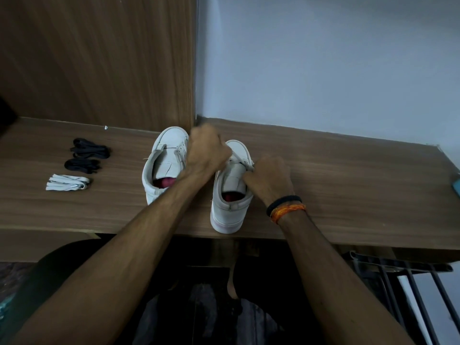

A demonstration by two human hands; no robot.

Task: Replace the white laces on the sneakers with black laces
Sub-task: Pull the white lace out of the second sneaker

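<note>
Two white sneakers stand side by side on the wooden desk (pixel 348 175), toes toward the wall. The left sneaker (pixel 163 163) shows no lace in its eyelets. The right sneaker (pixel 230 202) still carries a white lace (pixel 240 159) near its toe end. My left hand (pixel 207 149) is curled over the right sneaker's front and grips that lace. My right hand (pixel 270 179) pinches the lace at the sneaker's right eyelet row. Two bundles of black laces (pixel 90 148) (pixel 83 165) and one folded white lace (pixel 67 183) lie to the left.
A wooden panel (pixel 99 58) rises behind the left half of the desk, a pale wall (pixel 323 58) behind the right. A blue object (pixel 456 186) pokes in at the desk's right edge. A black metal rack (pixel 410 282) stands below on the right.
</note>
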